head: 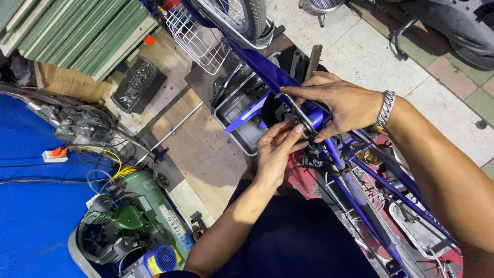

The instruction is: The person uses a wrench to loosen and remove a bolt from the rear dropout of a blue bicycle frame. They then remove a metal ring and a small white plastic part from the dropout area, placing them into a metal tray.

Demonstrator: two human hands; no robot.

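The blue-painted metal bicycle frame (pixel 267 69) fills the middle of my view, its long axis running from the 11 o'clock corner, where the tyre and wheel (pixel 247 15) are cut off by the top edge, down to about 5 o'clock, where its thinner tubes run out of sight behind my right forearm. Left of it at 9 o'clock spreads a blue tarpaulin (pixel 31 216), and at 7 o'clock sits a green air compressor (pixel 128 216) with coiled wires. A white wire basket (pixel 198 38) hangs off the frame at 11 o'clock; I cannot make out anything inside it. Under the frame, near the centre, lies a shallow grey metal tray (pixel 239 116) holding a loose blue strip and dark parts too shadowed to tell apart. At 10 o'clock a black crate (pixel 136 82) is filled with small metal pieces, too small to identify.

My right hand (pixel 342 105), with a silver chain bracelet (pixel 386 108) at the wrist, wraps over the frame's tube junction, fingers clamped around it. My left hand (pixel 278 146) comes up from 6 o'clock, fingertips pinching a small dark fitting at that same junction; the fitting itself is mostly hidden by my fingers.
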